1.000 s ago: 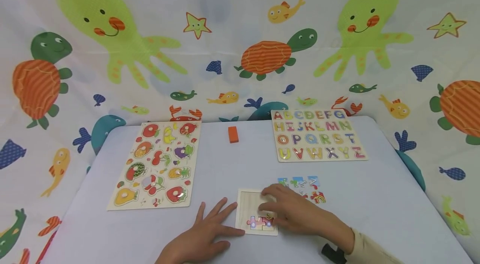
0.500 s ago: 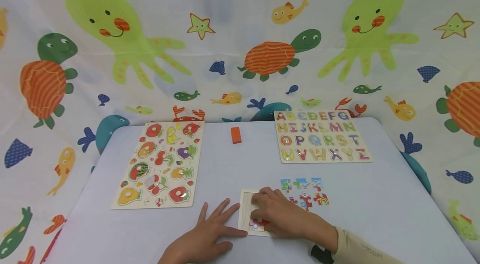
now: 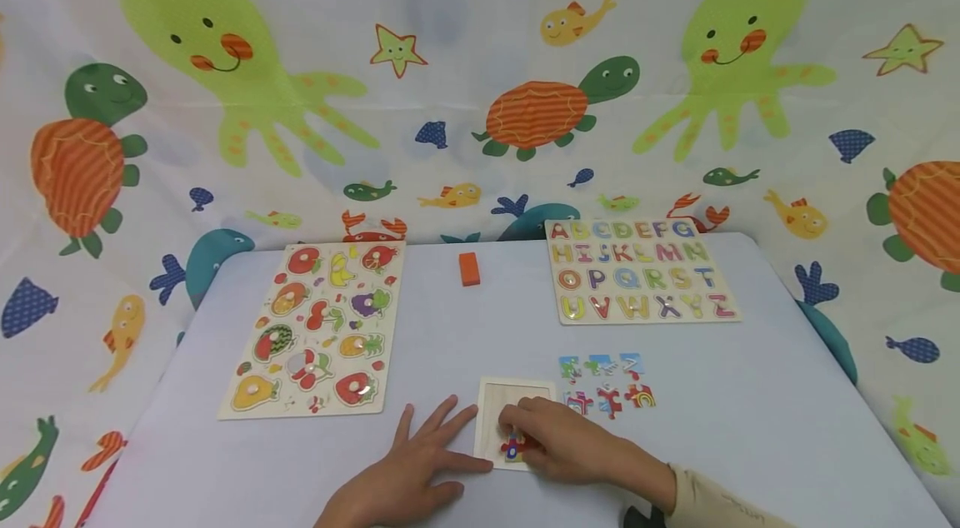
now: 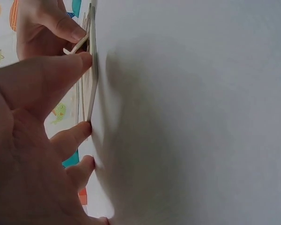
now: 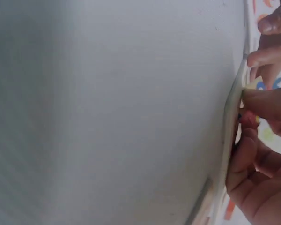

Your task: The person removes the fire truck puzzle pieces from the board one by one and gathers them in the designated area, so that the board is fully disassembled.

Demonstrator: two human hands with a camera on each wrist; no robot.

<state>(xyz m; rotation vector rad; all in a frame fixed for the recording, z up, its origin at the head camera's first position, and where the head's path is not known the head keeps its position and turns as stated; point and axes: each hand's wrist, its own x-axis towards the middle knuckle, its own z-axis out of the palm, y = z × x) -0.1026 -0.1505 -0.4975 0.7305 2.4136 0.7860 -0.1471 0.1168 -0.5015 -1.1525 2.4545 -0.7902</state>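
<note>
A small wooden puzzle tray (image 3: 521, 382) lies at the front of the white table. My left hand (image 3: 411, 470) rests beside it with fingers spread, its fingertips touching the tray's left edge (image 4: 94, 70). Over the tray's lower part, my right hand (image 3: 568, 443) pinches a red and blue jigsaw piece (image 3: 513, 448) between thumb and fingers. In the left wrist view this piece (image 4: 77, 44) stands tilted against the tray. My right fingers hide most of it and the tray's lower right. Several loose jigsaw pieces (image 3: 609, 401) lie in two rows just right of the tray.
A fruit peg puzzle board (image 3: 318, 332) lies at the left and an alphabet board (image 3: 637, 271) at the back right. Between them sits an orange block (image 3: 468, 269). A cloth printed with sea animals (image 3: 450, 62) hangs behind the table.
My right hand has moved left across the tray, covering the pink pieces seen there earlier. The red and blue piece now shows at its fingertips. My left hand stays in place.
</note>
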